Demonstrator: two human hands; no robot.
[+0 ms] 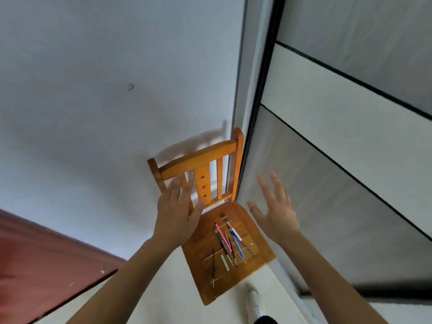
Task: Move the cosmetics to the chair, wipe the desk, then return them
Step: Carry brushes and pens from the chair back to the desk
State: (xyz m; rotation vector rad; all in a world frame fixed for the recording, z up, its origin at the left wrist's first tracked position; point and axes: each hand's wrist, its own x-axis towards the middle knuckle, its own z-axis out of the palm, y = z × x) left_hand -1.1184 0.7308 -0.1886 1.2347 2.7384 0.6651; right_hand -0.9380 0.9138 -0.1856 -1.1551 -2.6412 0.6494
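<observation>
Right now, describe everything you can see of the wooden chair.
The chair is orange-brown varnished wood, upright, its slatted back close to the white wall in the corner beside a pale panelled door. The wide middle slat has three small holes. Its grooved seat carries a loose pile of cosmetics, pencils and brushes. The left hand and right hand hover open above it; neither plainly touches it.

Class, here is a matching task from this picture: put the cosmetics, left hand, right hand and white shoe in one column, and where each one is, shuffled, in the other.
1 cosmetics
2 left hand
3 right hand
4 white shoe

A on the floor by the chair
B open, in front of the chair's backrest
C lying on the chair's seat
D open, in front of the pale panel

Pairs: 1-C, 2-B, 3-D, 4-A
</observation>
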